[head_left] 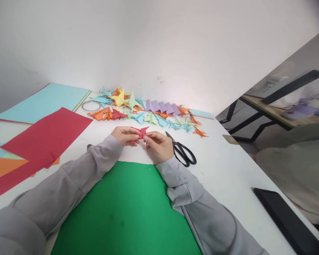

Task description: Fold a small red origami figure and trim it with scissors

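Note:
My left hand [126, 135] and my right hand [159, 145] meet over the white table [228, 170], both pinched on a small folded red paper piece [142, 131]. The left fingers grip its left side, the right fingers its right side. It is held just above the table, behind a green sheet [127, 212] that lies under my forearms. Black scissors [183, 151] lie right beside my right hand. Both sleeves are grey.
A row of folded paper shapes [146, 109] in several colours lines the wall. Red sheets [42, 141], a light blue sheet [45, 102] and orange paper [5, 165] lie at left, with a tape ring [91, 105]. A black flat object [289, 219] sits near the right edge.

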A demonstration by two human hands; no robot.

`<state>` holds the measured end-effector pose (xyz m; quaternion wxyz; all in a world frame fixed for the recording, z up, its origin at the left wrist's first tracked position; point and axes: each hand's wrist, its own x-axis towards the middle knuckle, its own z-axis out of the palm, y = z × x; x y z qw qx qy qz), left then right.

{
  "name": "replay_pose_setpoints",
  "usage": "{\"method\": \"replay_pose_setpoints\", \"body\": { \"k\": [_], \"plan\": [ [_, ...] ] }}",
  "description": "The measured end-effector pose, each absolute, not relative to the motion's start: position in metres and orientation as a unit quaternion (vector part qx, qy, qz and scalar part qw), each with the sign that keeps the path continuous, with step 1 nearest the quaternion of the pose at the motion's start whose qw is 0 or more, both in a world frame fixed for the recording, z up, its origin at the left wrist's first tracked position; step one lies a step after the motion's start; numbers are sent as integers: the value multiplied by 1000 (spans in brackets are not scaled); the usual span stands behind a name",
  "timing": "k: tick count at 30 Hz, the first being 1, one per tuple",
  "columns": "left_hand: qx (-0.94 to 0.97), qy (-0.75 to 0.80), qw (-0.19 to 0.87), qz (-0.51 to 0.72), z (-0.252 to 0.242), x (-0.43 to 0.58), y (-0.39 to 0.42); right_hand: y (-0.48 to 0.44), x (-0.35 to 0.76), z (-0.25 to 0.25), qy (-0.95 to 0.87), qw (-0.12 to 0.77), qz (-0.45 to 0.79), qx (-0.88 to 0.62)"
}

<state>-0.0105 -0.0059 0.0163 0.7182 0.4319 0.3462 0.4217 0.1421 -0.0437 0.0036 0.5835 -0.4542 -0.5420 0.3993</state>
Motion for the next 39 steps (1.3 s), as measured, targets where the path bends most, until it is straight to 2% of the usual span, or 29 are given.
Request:
{"method": "replay_pose_setpoints", "body": {
  "k": [8,16,26,39],
  "plan": [
    [502,413,636,417,13,-8,-8,-45,141,6,-535,588,412,-446],
    [521,407,602,448,15,-7,-14,-43,145,3,-571,576,376,-448],
    [520,427,592,443,17,-6,-16,-42,143,6,-489,578,450,-472],
    [505,390,650,413,16,-9,-14,-38,146,2,-460,573,497,-461]
  ]
}}
